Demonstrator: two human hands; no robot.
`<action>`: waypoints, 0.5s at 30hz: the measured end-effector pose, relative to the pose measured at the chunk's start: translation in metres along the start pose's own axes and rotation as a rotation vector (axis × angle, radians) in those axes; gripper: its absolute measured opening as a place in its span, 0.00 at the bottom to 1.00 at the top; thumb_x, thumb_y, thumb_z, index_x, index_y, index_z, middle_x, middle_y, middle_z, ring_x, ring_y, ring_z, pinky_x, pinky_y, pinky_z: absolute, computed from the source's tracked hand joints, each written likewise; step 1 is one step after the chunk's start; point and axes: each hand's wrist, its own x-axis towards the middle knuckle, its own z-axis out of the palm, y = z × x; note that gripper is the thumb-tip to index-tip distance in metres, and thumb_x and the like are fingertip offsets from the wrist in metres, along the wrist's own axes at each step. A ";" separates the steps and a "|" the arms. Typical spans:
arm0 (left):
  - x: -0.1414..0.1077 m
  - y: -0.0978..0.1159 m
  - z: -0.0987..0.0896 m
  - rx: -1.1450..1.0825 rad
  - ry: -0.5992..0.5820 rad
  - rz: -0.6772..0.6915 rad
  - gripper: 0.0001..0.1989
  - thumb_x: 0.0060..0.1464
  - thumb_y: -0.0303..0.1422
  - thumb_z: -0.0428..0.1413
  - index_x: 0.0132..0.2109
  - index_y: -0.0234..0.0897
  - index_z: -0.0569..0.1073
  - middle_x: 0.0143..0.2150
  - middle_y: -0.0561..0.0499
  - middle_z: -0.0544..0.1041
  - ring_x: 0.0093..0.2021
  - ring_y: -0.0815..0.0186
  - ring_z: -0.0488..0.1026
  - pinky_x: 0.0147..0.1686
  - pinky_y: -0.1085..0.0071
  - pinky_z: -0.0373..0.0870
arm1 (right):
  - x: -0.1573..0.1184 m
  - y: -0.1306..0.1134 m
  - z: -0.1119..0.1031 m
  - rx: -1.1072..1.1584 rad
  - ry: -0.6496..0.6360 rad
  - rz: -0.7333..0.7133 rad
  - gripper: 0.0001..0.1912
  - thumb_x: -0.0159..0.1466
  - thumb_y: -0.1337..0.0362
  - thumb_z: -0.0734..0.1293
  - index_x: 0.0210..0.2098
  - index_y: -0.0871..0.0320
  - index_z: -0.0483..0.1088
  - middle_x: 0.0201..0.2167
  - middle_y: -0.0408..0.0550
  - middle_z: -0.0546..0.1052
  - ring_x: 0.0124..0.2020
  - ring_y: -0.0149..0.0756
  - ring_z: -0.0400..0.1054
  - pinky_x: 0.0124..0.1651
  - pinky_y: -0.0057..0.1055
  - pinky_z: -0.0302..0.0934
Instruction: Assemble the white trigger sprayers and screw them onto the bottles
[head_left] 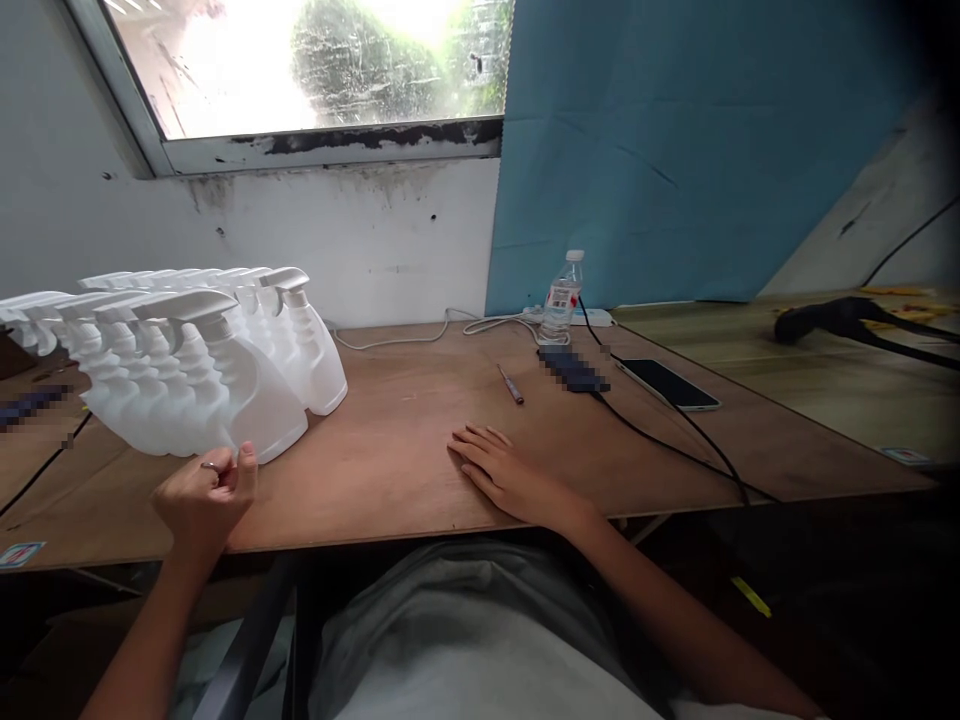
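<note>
My left hand [208, 490] is curled into a fist with a ring on one finger, right against the lower front of the white spray bottles [225, 385]; I see nothing in it. Those bottles, each with a white trigger head, stand upright in two close rows on the left of the table. Flat on the wood lies my right hand [504, 472], fingers stretched out and holding nothing. Beyond it is a small screwdriver [511, 386] with a thin shaft.
Further back on the brown wooden table [390, 440] stands a clear water bottle [561, 300]. Near it lie a blurred dark item [574, 369], a phone [667, 384] and a black cable [660, 442]. A white cord [405, 341] runs along the wall. The front edge is close to my body.
</note>
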 end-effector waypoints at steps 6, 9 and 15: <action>0.001 -0.005 0.006 -0.144 0.298 0.101 0.17 0.41 0.39 0.59 0.38 0.42 0.64 0.40 0.44 0.70 0.45 0.51 0.71 0.47 0.54 0.68 | -0.001 0.000 0.001 -0.001 0.003 -0.002 0.23 0.72 0.59 0.53 0.64 0.54 0.62 0.66 0.51 0.62 0.70 0.44 0.48 0.69 0.52 0.46; 0.004 -0.002 0.006 -0.174 0.274 0.172 0.28 0.41 0.36 0.61 0.50 0.41 0.61 0.54 0.38 0.64 0.58 0.48 0.64 0.57 0.50 0.62 | -0.001 0.001 0.003 -0.018 -0.011 0.006 0.23 0.72 0.60 0.52 0.64 0.56 0.62 0.66 0.51 0.61 0.70 0.45 0.48 0.70 0.52 0.46; 0.004 -0.001 0.007 -0.187 0.238 0.154 0.30 0.44 0.35 0.61 0.53 0.40 0.60 0.57 0.36 0.62 0.60 0.46 0.62 0.60 0.47 0.59 | 0.002 -0.011 -0.013 0.023 0.086 -0.088 0.20 0.71 0.63 0.54 0.56 0.56 0.70 0.59 0.52 0.71 0.62 0.45 0.62 0.64 0.50 0.57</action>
